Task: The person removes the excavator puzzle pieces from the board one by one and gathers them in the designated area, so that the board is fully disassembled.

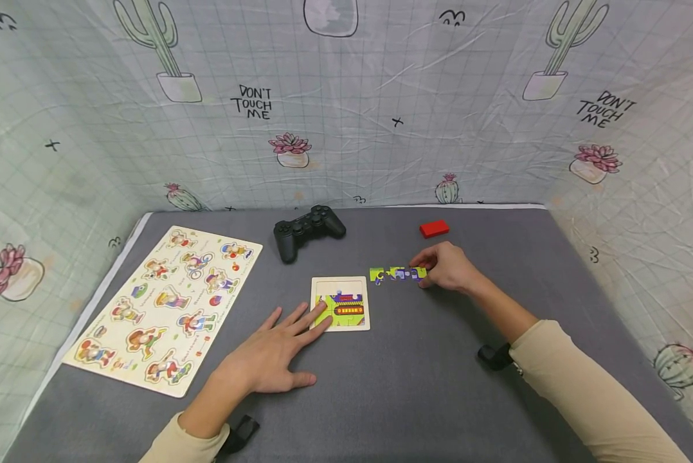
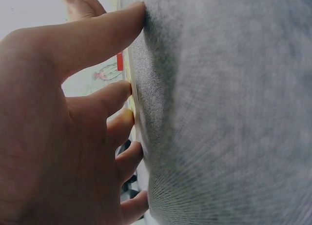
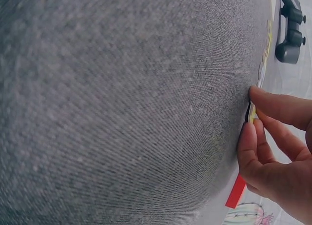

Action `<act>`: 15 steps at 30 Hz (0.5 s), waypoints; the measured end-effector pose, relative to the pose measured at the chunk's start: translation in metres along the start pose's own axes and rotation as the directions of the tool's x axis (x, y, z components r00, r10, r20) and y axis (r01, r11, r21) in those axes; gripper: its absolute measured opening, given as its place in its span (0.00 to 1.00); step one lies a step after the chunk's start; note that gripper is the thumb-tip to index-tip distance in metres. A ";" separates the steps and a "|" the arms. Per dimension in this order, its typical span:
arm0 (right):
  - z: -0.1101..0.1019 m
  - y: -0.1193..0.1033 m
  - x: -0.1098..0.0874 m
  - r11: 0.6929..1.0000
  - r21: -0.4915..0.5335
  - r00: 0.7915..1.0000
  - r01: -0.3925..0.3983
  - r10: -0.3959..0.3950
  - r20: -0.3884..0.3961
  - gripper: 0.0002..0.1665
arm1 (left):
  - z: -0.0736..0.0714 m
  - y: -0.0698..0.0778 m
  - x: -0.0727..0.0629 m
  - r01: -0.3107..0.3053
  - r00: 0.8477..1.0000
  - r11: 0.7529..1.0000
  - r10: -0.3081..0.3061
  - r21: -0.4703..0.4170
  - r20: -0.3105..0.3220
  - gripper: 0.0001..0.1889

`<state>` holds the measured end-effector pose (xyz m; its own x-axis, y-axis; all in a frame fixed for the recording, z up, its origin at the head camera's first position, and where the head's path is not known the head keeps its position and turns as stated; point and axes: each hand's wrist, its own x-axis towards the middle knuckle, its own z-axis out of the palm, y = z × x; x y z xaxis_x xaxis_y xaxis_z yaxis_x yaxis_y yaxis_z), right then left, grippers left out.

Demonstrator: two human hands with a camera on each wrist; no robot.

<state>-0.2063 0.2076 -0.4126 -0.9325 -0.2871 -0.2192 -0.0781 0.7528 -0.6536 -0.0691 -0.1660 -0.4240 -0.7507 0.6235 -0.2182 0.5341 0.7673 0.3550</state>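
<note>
A small wooden puzzle tray point(image 1: 341, 281) lies mid-table, its lower part filled with joined pieces point(image 1: 348, 308) showing a yellow-green and purple vehicle; its upper strip is bare wood. My left hand point(image 1: 271, 357) lies spread with straight fingers, two fingertips over the tray's left part and the thumb on the cloth. To the right of the tray, several loose puzzle pieces point(image 1: 384, 274) form a short row. At that row's right end my right hand point(image 1: 447, 267) pinches a puzzle piece point(image 1: 422, 272) between thumb and fingers. Seen edge-on in the right wrist view, the pinched piece point(image 3: 251, 112) is close to the cloth.
A large wooden board point(image 1: 167, 308) with pictured children lies at the left. Behind the tray sits a black game controller point(image 1: 308, 229). A red block point(image 1: 434, 229) rests beyond my right hand. Patterned fabric walls point(image 1: 346, 128) enclose the grey table point(image 1: 393, 399).
</note>
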 end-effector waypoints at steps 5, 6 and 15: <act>0.000 0.000 0.000 1.000 -0.001 1.000 -0.005 0.005 -0.005 0.24 | -0.001 0.000 0.000 0.001 1.000 1.000 -0.001 0.003 0.002 0.51; 0.000 0.000 0.000 1.000 -0.001 1.000 -0.006 0.006 -0.007 0.24 | -0.001 0.001 0.000 0.002 1.000 1.000 -0.002 0.002 0.002 0.51; 0.001 0.003 0.000 1.000 0.004 1.000 0.012 -0.012 0.002 0.24 | -0.001 0.001 0.000 0.004 1.000 1.000 -0.004 -0.010 0.015 0.51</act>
<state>-0.2064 0.2089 -0.4153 -0.9308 -0.2974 -0.2124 -0.0882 0.7469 -0.6591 -0.0694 -0.1656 -0.4225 -0.7471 0.6224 -0.2335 0.5266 0.7685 0.3635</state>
